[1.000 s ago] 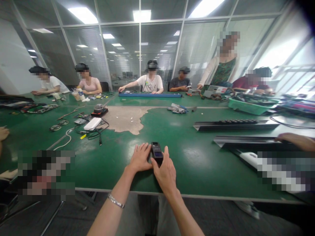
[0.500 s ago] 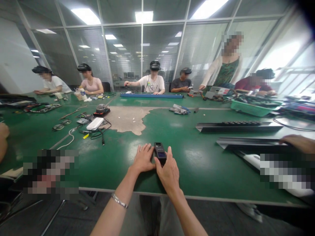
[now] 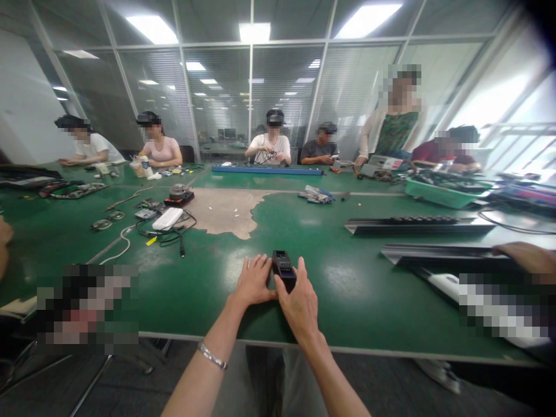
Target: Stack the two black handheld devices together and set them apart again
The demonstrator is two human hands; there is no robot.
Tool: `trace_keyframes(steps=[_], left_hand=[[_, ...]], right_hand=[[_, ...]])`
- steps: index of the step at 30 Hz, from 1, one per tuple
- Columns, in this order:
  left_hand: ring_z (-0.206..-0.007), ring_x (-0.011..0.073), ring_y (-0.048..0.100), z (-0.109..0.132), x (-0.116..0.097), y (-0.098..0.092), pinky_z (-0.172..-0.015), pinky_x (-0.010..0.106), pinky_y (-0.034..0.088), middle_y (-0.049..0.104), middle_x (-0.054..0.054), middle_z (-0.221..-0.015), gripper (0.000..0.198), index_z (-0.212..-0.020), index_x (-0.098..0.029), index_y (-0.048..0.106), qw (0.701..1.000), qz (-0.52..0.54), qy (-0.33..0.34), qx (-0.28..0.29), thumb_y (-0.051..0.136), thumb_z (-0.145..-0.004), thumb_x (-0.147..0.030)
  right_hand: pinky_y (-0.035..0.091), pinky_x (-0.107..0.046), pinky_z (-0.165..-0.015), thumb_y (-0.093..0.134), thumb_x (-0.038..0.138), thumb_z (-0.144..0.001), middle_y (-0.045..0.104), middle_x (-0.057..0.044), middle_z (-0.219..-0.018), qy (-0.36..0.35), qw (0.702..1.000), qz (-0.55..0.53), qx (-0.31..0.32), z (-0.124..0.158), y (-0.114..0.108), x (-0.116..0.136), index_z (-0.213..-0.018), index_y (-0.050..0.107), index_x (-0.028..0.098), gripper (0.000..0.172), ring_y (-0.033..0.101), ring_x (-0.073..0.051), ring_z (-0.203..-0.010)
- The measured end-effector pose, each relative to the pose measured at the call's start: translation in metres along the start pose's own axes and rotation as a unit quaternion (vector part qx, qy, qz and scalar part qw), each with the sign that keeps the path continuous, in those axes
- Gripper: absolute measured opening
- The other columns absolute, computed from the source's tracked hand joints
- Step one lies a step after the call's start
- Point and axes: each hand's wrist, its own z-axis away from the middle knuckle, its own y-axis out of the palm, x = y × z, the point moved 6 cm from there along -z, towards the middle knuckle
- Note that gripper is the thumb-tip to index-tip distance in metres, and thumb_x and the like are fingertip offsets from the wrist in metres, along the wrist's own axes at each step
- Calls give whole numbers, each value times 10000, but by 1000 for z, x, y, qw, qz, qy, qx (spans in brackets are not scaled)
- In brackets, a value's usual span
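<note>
A small black box-shaped device (image 3: 282,265) with a dark screen and small buttons rests on the green tabletop in front of me. My right hand (image 3: 299,295) holds its near end, thumb on the near left side and fingers along the right. Lying beside it on the left is my left hand (image 3: 255,281), fingers stretched forward on the table. Its index finger and thumb are close to the device's left side; whether they touch it I cannot tell. A silvery bracelet (image 3: 212,355) circles my left wrist.
Left of centre are a white box-shaped device (image 3: 167,219), cables and glasses (image 3: 107,220). Gloves (image 3: 316,194) lie farther back. Black metal profiles (image 3: 421,225) lie at right, another person's hand (image 3: 523,255) on one. A green basket (image 3: 447,194) stands behind. Several people sit around the table.
My hands and the black device have barely moved. Across the table, the middle person's outstretched arm has drawn in, both hands now together on a dark cable-like thing. The standing person shifted slightly.
</note>
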Motion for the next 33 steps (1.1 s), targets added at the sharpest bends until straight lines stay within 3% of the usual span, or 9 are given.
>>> trace_keyframes(steps=[9, 16, 21, 33], left_hand=[[-1535, 330, 213, -1, -1, -1, -1241, 604, 95, 308, 133, -1640, 953, -1569, -223, 295, 1000, 2, -4, 3, 649, -786, -635], [-1523, 354, 231, -1, -1, -2, -1235, 604, 120, 319, 168, -1629, 1007, -1546, -164, 343, 1000, 0, -2, -2, 645, -769, -729], [-1530, 355, 216, -1, -1, -2, -1230, 610, 103, 294, 153, -1644, 976, -1557, -207, 326, 1000, 0, -10, 2, 590, -799, -763], [-1533, 349, 211, -2, -1, -1, -1247, 572, 91, 288, 161, -1646, 1141, -1570, -173, 302, 1000, 3, -9, -1, 499, -731, -921]], right_hand=[[525, -491, -944, 553, 514, -928, 667, -203, -1294, 2, 1000, -18, -11, -7, -9, 5, -1587, 211, 74, 863, 644, -352, -1153], [515, -481, -963, 558, 530, -926, 661, -203, -1307, 2, 999, -30, -23, -16, -20, 10, -1592, 202, 83, 877, 637, -345, -1182], [513, -476, -957, 554, 535, -925, 657, -203, -1316, -8, 999, -24, -40, -21, -29, 10, -1595, 190, 92, 882, 632, -341, -1186], [501, -493, -987, 561, 496, -924, 626, -209, -1364, 1, 998, 15, -59, -24, -40, -16, -1591, 188, 81, 870, 606, -355, -1221]])
